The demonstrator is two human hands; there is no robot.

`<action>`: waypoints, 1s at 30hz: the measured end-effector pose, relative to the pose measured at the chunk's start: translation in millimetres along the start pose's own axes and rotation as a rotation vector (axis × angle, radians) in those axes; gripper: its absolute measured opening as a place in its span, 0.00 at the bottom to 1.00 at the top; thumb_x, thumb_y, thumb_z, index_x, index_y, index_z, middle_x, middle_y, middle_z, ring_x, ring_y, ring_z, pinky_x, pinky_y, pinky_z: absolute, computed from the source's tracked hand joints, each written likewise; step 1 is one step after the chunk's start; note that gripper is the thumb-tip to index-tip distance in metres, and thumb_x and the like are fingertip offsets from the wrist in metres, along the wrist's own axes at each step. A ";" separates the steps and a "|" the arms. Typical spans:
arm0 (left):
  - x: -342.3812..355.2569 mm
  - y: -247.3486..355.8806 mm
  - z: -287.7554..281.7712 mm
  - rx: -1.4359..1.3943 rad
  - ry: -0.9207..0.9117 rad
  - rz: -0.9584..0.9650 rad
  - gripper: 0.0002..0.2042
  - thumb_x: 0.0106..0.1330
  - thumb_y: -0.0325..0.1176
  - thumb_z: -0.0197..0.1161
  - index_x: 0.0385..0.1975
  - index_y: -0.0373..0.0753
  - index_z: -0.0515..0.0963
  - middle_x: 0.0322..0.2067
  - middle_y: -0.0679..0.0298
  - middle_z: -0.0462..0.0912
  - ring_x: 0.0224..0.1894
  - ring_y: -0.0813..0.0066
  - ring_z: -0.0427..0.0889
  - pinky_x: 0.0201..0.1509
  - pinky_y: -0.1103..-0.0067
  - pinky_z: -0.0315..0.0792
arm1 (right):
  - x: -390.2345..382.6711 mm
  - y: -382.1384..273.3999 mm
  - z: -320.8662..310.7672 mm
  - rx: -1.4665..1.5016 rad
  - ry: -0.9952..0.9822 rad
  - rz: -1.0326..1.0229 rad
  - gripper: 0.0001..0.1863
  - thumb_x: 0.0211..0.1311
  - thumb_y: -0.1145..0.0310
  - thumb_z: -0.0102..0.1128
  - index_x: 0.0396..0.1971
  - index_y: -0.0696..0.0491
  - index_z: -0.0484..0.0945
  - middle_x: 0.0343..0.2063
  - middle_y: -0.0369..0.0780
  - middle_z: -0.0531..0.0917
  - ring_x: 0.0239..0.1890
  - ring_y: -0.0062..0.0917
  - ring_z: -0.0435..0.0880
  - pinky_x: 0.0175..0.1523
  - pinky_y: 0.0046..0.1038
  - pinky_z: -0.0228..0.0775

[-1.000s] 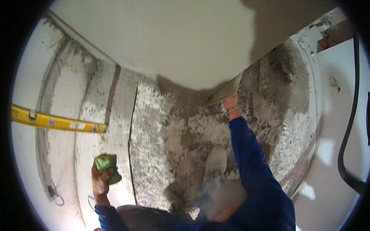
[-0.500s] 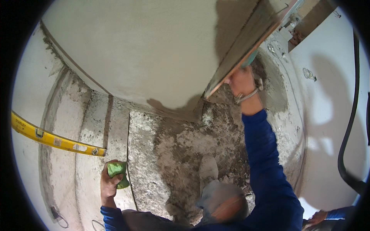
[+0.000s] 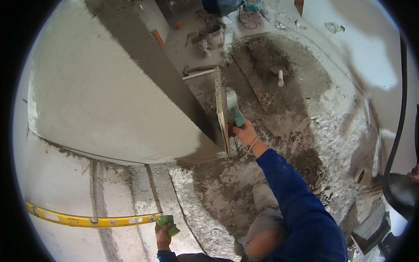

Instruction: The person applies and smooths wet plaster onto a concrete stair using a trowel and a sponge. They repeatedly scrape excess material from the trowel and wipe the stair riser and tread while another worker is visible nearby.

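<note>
My right hand (image 3: 245,132) is wrapped round the teal handle (image 3: 235,109) of a plastering float (image 3: 221,107). The float's long flat plate shows almost edge-on, upright, beside the bottom end of the plastered wall's (image 3: 109,96) narrow side; whether it touches the plaster I cannot tell. In my left hand (image 3: 163,236) is a green sponge (image 3: 168,225), gripped low on the left. Behind that hand, a yellow spirit level (image 3: 94,221) lies across the pale boards, its right end close to the sponge.
Rough, mortar-stained floor (image 3: 227,183) spreads below the wall. A bucket (image 3: 213,36) stands at the far end, and a trowel with a pale handle (image 3: 280,77) lies on a dark mortar patch. A black hose (image 3: 396,144) hangs at the right. Bent knees show at the bottom.
The view has swung, showing more floor beyond the wall. My right hand and the float appear lower and further left, and the plate looks smaller. The sponge stays in my left hand.
</note>
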State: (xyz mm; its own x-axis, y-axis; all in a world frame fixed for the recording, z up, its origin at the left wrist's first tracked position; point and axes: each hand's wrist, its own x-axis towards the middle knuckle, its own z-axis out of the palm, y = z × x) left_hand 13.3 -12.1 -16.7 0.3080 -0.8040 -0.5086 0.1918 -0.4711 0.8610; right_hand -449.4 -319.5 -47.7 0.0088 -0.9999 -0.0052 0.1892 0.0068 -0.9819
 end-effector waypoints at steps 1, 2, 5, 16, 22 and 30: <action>3.8 -1.2 -0.9 -0.006 0.005 0.000 0.25 0.53 0.21 0.58 0.54 0.36 0.68 0.40 0.55 0.80 0.34 0.60 0.83 0.36 0.66 0.83 | 4.8 9.2 1.6 0.013 -0.019 0.006 0.12 0.55 0.78 0.57 0.40 0.58 0.79 0.32 0.35 0.81 0.35 0.20 0.78 0.40 0.28 0.72; 8.2 -1.3 -1.4 -0.002 0.014 -0.007 0.24 0.53 0.21 0.58 0.54 0.36 0.69 0.40 0.55 0.80 0.34 0.59 0.83 0.36 0.66 0.83 | 8.9 15.4 5.0 -0.001 -0.011 0.014 0.12 0.56 0.79 0.56 0.41 0.57 0.79 0.33 0.35 0.81 0.35 0.20 0.78 0.41 0.28 0.72; 22.2 -0.5 5.7 -0.024 0.022 0.021 0.23 0.54 0.20 0.58 0.52 0.36 0.70 0.40 0.55 0.80 0.34 0.58 0.83 0.36 0.65 0.82 | 21.0 19.8 19.9 -0.029 -0.011 -0.006 0.14 0.56 0.81 0.54 0.42 0.57 0.79 0.34 0.35 0.81 0.36 0.20 0.78 0.42 0.27 0.72; 23.7 -1.8 20.2 0.036 0.045 0.075 0.19 0.52 0.21 0.62 0.47 0.33 0.73 0.38 0.59 0.80 0.38 0.66 0.83 0.42 0.72 0.80 | 28.6 -20.8 45.6 0.276 -0.214 -0.067 0.12 0.59 0.81 0.58 0.43 0.57 0.79 0.36 0.34 0.82 0.38 0.17 0.77 0.45 0.23 0.71; 24.5 -20.8 1.1 -0.077 -0.029 0.205 0.23 0.50 0.23 0.62 0.50 0.34 0.71 0.40 0.58 0.80 0.40 0.65 0.82 0.44 0.71 0.80 | 39.8 -163.7 62.7 -0.096 -0.254 -0.464 0.08 0.61 0.75 0.63 0.40 0.58 0.79 0.35 0.32 0.81 0.38 0.17 0.77 0.45 0.24 0.71; 34.3 -25.6 -4.0 -0.222 -0.116 0.224 0.29 0.50 0.26 0.65 0.55 0.34 0.68 0.43 0.58 0.79 0.42 0.65 0.82 0.44 0.70 0.80 | -48.9 -178.0 9.1 -0.341 0.086 -0.384 0.19 0.63 0.67 0.65 0.51 0.58 0.76 0.40 0.34 0.81 0.42 0.18 0.78 0.49 0.25 0.71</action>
State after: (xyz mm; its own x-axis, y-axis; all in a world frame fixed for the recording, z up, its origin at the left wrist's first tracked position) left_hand 22.7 -26.2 -56.2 0.2602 -0.9206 -0.2914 0.3336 -0.1975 0.9218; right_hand -474.6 -271.7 129.1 -0.0816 -0.9270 0.3660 -0.1681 -0.3491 -0.9219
